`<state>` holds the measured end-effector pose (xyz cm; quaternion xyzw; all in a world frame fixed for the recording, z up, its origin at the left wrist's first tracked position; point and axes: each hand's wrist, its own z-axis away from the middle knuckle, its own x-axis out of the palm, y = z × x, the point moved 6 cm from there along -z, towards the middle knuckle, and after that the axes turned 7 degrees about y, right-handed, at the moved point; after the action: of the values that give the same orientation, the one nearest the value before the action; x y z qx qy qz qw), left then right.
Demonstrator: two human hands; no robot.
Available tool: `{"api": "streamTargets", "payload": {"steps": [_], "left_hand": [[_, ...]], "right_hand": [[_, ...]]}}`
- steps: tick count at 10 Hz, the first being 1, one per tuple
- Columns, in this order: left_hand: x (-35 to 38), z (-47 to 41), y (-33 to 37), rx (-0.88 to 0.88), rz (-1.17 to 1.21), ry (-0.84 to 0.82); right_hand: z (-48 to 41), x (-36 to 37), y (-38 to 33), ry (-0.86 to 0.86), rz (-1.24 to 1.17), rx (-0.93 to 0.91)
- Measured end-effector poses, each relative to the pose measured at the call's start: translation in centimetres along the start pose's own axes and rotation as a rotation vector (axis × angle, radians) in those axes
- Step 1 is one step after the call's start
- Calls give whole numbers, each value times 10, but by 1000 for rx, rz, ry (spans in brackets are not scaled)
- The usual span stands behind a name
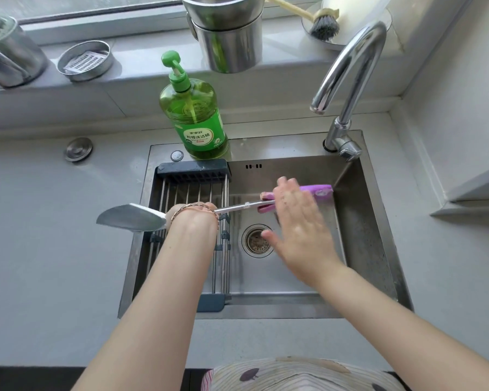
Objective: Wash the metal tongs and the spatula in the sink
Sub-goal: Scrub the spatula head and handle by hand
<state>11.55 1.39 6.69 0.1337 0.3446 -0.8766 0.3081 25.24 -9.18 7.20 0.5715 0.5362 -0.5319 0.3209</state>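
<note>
A metal spatula lies level across the sink (362,227). Its broad blade (130,218) juts left past the drain rack and over the counter; its purple handle (318,190) points right. My left hand (188,211), a bracelet on the wrist, is closed around the spatula's thin shank, and the fingers are mostly hidden behind the wrist. My right hand (297,221) lies flat, palm down, over the purple handle with fingers spread, covering its middle. No tongs are visible.
A green dish-soap pump bottle (195,117) stands on the sink's back rim. The chrome faucet (350,69) arches at the back right; no water stream shows. A wire drain rack (192,179) spans the sink's left part, the drain (256,241) beside it. Metal pots and a brush sit on the sill.
</note>
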Motion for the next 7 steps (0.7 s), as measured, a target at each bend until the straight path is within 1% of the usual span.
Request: {"api": "streamTargets", "payload": {"steps": [1, 2, 3, 4, 5, 6, 7], "left_hand": [[-33, -4, 4, 140, 253, 311], [-29, -7, 0, 80, 370, 265], [-29, -13, 0, 45, 414, 243], [-29, -5, -2, 11, 408, 234], [-31, -17, 15, 25, 676, 303], [-7, -5, 19, -288, 2037, 107], [-8, 1, 32, -167, 2964, -13]], "right_hand": [[-2, -5, 26, 43, -49, 213], [7, 3, -2, -29, -63, -31], [5, 1, 9, 11, -21, -81], [-6, -6, 38, 15, -114, 160], [-16, -6, 19, 41, -154, 13], [-26, 5, 13, -238, 11, -83], [-35, 14, 42, -514, -207, 155]]}}
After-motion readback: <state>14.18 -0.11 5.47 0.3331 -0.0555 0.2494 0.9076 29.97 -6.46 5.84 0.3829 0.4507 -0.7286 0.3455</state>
